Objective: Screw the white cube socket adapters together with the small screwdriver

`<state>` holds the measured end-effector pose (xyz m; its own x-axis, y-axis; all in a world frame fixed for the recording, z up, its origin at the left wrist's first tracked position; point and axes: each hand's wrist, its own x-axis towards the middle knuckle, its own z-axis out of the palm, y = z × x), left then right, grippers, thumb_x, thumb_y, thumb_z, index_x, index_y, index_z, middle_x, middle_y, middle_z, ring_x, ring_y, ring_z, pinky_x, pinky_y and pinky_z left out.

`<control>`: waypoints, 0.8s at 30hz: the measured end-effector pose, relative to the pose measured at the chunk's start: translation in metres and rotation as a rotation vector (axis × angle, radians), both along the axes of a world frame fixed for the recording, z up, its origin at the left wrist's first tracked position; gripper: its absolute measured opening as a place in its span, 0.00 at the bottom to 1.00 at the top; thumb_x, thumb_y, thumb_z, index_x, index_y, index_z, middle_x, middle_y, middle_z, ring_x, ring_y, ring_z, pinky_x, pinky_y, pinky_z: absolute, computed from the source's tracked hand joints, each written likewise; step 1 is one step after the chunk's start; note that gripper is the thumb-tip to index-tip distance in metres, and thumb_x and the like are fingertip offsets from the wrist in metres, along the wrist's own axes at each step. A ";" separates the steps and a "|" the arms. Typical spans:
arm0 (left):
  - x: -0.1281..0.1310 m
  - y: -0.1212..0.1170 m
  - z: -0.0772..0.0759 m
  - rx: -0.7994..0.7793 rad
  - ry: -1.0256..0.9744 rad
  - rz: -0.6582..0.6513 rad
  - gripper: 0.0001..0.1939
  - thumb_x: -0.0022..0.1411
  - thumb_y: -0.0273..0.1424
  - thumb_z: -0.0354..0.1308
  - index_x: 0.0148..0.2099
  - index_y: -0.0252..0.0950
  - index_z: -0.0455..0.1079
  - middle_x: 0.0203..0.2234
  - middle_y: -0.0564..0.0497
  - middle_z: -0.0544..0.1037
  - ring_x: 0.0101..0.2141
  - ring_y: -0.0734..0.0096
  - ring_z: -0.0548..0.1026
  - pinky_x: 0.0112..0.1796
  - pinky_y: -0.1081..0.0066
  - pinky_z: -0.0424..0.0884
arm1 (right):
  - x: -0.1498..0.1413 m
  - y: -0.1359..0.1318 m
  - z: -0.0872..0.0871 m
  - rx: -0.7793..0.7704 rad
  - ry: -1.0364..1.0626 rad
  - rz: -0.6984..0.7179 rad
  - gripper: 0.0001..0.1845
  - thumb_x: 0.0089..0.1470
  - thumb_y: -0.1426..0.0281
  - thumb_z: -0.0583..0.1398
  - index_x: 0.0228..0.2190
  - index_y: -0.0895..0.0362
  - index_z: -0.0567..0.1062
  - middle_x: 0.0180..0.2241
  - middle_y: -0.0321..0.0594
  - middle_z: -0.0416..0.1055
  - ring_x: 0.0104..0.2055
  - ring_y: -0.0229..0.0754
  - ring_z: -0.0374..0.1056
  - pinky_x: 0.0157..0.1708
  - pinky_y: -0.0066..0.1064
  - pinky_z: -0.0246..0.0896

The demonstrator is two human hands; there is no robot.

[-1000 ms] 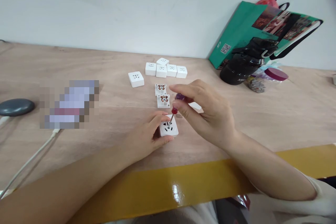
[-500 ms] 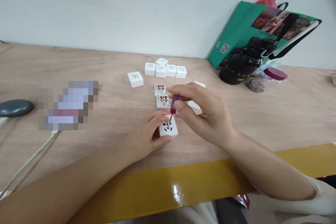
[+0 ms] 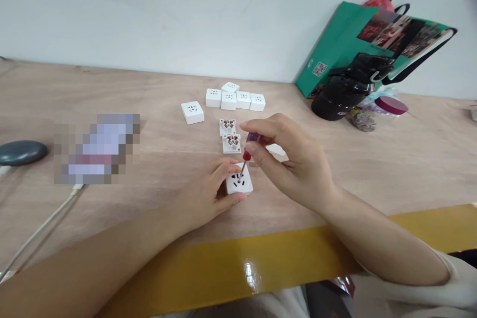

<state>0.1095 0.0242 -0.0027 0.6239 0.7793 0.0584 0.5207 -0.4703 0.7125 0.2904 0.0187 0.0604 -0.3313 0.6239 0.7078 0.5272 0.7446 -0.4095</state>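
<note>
A white power socket (image 3: pixel 244 189) lies face up on the table near its front edge. My left hand (image 3: pixel 214 186) grips it from the left, fingers at the far side and thumb at the near side. In my right hand (image 3: pixel 294 159) is a screwdriver (image 3: pixel 247 155) with a purple and red handle, pinched between thumb and fingers. Its tilted shaft reaches down to the middle of the socket's face, among the slots. Just beyond are two opened socket bases (image 3: pixel 231 144) with copper contacts showing. A white piece (image 3: pixel 276 149) is partly hidden behind my right hand.
Several white sockets (image 3: pixel 228 101) stand in a group toward the wall, with another socket (image 3: pixel 193 112) to their left. At left lie a blurred-out phone (image 3: pixel 100 149) on a cable and a dark oval object (image 3: pixel 23 152). A black bottle (image 3: pixel 341 97), a jar (image 3: pixel 367 117) and a green bag (image 3: pixel 328 44) stand at right.
My right hand and the screwdriver handle have shifted slightly to the right and turned a little, with the tip still on the socket. My left hand and the socket have stayed put.
</note>
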 end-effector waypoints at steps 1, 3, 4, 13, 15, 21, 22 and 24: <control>0.000 0.000 0.000 0.001 -0.002 -0.006 0.18 0.61 0.39 0.54 0.52 0.41 0.59 0.55 0.47 0.63 0.47 0.60 0.70 0.43 0.61 0.72 | 0.000 0.000 0.000 -0.014 -0.001 0.019 0.13 0.56 0.77 0.52 0.43 0.55 0.68 0.31 0.37 0.68 0.32 0.36 0.67 0.32 0.32 0.67; 0.000 0.000 0.000 0.004 -0.011 -0.012 0.18 0.61 0.38 0.54 0.53 0.42 0.59 0.56 0.48 0.63 0.47 0.61 0.70 0.43 0.62 0.72 | 0.000 0.001 0.000 -0.005 -0.001 0.041 0.13 0.56 0.76 0.52 0.43 0.55 0.68 0.33 0.38 0.69 0.33 0.36 0.67 0.33 0.33 0.68; 0.000 0.000 0.000 0.009 -0.020 -0.008 0.18 0.61 0.38 0.54 0.53 0.43 0.59 0.55 0.49 0.64 0.47 0.61 0.71 0.43 0.63 0.72 | 0.000 0.001 -0.001 0.017 -0.003 0.033 0.12 0.56 0.75 0.53 0.43 0.55 0.68 0.33 0.38 0.68 0.32 0.36 0.67 0.33 0.33 0.68; 0.000 0.000 0.000 0.010 -0.016 -0.019 0.19 0.62 0.39 0.53 0.54 0.44 0.57 0.56 0.50 0.63 0.50 0.60 0.69 0.46 0.62 0.71 | -0.001 0.000 -0.003 -0.034 0.028 0.058 0.14 0.56 0.76 0.53 0.45 0.54 0.66 0.34 0.37 0.68 0.35 0.37 0.67 0.35 0.33 0.68; 0.000 0.000 0.000 0.010 -0.008 -0.014 0.20 0.62 0.39 0.53 0.55 0.43 0.57 0.56 0.48 0.63 0.50 0.60 0.69 0.47 0.60 0.70 | -0.001 0.000 -0.003 -0.004 0.029 0.030 0.12 0.55 0.74 0.55 0.43 0.54 0.68 0.32 0.37 0.68 0.33 0.37 0.67 0.34 0.33 0.68; -0.001 0.000 -0.002 -0.010 0.032 0.007 0.22 0.58 0.39 0.58 0.53 0.42 0.58 0.58 0.47 0.61 0.56 0.57 0.63 0.54 0.54 0.63 | 0.000 0.001 -0.003 -0.058 0.019 0.040 0.15 0.56 0.76 0.52 0.45 0.54 0.66 0.34 0.37 0.68 0.34 0.36 0.67 0.35 0.33 0.68; -0.002 0.000 -0.002 -0.006 0.037 0.004 0.23 0.59 0.38 0.57 0.54 0.42 0.57 0.58 0.48 0.61 0.56 0.58 0.62 0.54 0.54 0.63 | 0.000 0.001 -0.003 -0.050 0.018 0.049 0.15 0.56 0.76 0.53 0.45 0.54 0.66 0.34 0.37 0.68 0.35 0.36 0.67 0.35 0.33 0.68; -0.002 0.000 -0.002 0.005 0.042 0.008 0.22 0.60 0.37 0.56 0.55 0.43 0.56 0.58 0.49 0.61 0.55 0.59 0.64 0.52 0.57 0.64 | 0.000 0.000 -0.003 -0.006 0.008 0.032 0.13 0.55 0.75 0.54 0.43 0.55 0.67 0.33 0.37 0.68 0.34 0.37 0.66 0.34 0.33 0.67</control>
<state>0.1080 0.0239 -0.0048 0.6193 0.7843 0.0361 0.5543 -0.4694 0.6873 0.2901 0.0190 0.0578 -0.3456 0.6171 0.7069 0.4996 0.7587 -0.4180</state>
